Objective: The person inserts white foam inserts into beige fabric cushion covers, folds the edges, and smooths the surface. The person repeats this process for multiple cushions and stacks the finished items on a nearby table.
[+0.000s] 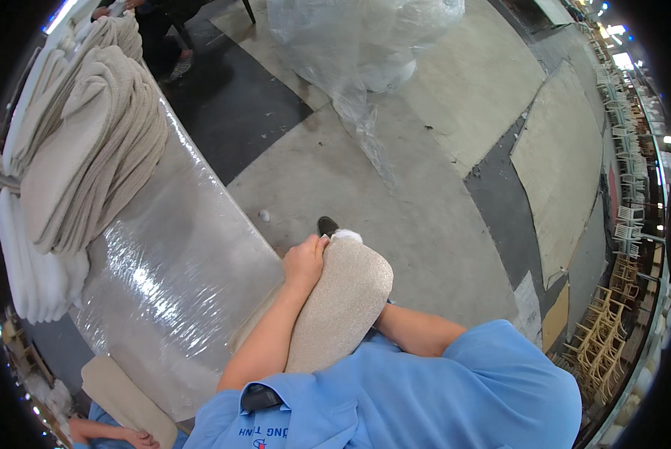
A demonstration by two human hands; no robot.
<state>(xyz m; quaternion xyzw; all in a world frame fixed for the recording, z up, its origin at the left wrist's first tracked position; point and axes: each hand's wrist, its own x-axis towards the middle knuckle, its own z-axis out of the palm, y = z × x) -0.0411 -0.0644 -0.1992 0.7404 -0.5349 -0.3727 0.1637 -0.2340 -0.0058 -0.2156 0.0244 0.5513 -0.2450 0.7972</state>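
A long beige fabric cushion (341, 307) stands on end against my blue shirt. White filling (346, 236) pokes out at its far end. My left hand (305, 262) is closed on the cover's edge beside that filling, with the fingers pinched together. My right forearm goes behind the cushion's right side, so my right hand and its fingers are hidden there.
A plastic-wrapped table (201, 299) at left bears a pile of beige fabric covers (96, 142) and white padding (36, 254). At lower left, another person's hand (137, 438) rests on a beige cushion (126, 393). A clear plastic bag (358, 45) lies ahead; chair frames (601, 337) line the right.
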